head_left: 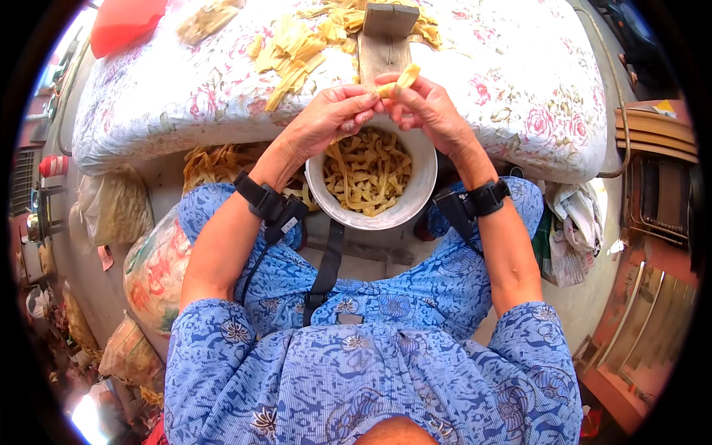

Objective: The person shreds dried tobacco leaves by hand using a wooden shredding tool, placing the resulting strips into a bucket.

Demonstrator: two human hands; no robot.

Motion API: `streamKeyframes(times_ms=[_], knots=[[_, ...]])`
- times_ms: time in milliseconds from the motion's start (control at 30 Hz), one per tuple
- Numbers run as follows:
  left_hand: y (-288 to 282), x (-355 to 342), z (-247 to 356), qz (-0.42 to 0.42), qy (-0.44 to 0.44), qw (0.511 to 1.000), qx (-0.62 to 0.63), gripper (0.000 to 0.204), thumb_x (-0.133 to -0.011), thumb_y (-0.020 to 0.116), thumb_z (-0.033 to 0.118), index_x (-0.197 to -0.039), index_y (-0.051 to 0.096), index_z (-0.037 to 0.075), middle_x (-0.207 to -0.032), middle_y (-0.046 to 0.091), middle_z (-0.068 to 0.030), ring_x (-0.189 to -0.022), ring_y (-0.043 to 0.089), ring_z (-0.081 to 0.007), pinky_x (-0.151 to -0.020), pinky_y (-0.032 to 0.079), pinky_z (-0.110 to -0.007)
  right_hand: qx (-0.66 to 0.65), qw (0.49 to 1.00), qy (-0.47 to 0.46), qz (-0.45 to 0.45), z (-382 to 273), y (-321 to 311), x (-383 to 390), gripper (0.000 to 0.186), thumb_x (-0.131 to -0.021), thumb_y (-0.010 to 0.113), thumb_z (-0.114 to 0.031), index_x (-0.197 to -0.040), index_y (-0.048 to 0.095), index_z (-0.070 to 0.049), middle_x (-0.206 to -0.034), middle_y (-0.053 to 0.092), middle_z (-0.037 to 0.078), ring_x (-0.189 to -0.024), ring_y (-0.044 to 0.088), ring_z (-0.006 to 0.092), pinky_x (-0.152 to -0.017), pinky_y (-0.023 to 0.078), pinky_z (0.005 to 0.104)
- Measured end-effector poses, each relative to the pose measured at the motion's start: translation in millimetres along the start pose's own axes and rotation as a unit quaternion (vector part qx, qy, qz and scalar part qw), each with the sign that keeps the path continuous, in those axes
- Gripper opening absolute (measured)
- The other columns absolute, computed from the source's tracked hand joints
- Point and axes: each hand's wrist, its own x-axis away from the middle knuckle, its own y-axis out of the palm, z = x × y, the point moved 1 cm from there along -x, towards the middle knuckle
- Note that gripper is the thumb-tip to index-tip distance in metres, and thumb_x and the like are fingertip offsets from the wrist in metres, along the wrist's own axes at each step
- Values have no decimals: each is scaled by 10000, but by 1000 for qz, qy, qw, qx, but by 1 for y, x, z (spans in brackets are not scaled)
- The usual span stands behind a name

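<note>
Over the far rim of a white bucket [424, 178], both my hands meet at a pale yellow, folded strip [408, 76] that looks like dried husk. My left hand [343, 113] pinches its left end between thumb and fingers. The fingers of my right hand [430, 110] close round the other part, and a short curled end sticks up past them. Short, curled tan pieces [367, 170] fill the bucket below. Just beyond my hands lies a wooden board with an upright block [387, 21]. Loose flat yellow strips [297, 55] are heaped left of it.
A floral cloth [512, 81] covers the padded surface ahead. At its far left are a red sheet [126, 22] and a plastic bag [210, 18]. More strips [215, 165] hang below its edge. Bags [115, 204] stand left; a white bag [575, 222] lies right, near stacked wooden pieces [656, 130].
</note>
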Motion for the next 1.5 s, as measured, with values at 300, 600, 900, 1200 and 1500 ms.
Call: streamKeyframes(times_ms=[300, 600, 900, 1200, 1500], knots=[[2, -9, 15, 51, 69, 984, -158, 175, -874, 527, 206, -797, 596, 65, -588, 435, 86, -504, 321, -2, -456, 256, -153, -125, 984, -28, 123, -9, -8, -12, 95, -756, 644, -83, -703, 581, -36, -579, 503, -19, -439, 358, 10, -394, 254, 149], [-26, -72, 39, 130, 154, 915, -349, 180, -875, 512, 172, -810, 602, 31, -596, 489, 50, -526, 408, -12, -488, 357, -158, -31, 960, -148, 236, -3, -40, -70, 95, -757, 647, -76, -732, 593, -2, -595, 564, 21, -471, 474, 40, -423, 364, 155], [-46, -81, 20, 222, 201, 858, -418, 155, -840, 530, 139, -792, 598, 9, -636, 537, 25, -570, 455, -40, -533, 392, -194, 330, 892, -133, 279, 18, -55, -64, 196, -805, 618, -201, -855, 633, -13, -544, 540, -6, -464, 471, 25, -413, 371, 168], [17, -24, 11, -8, 75, 952, -297, 134, -881, 510, 160, -950, 550, 52, -683, 558, 15, -580, 494, -31, -493, 388, -159, 219, 966, -113, 73, -8, -25, -1, 185, -816, 613, -192, -884, 613, -20, -662, 595, 36, -497, 529, 68, -453, 413, 177], [22, -11, 5, 79, 237, 852, -461, 98, -834, 554, 113, -879, 579, 30, -622, 543, -16, -598, 533, -75, -529, 435, -261, 313, 926, -187, 98, -12, -32, -6, 236, -853, 562, -242, -803, 630, -22, -615, 575, 18, -499, 505, 45, -451, 388, 171]])
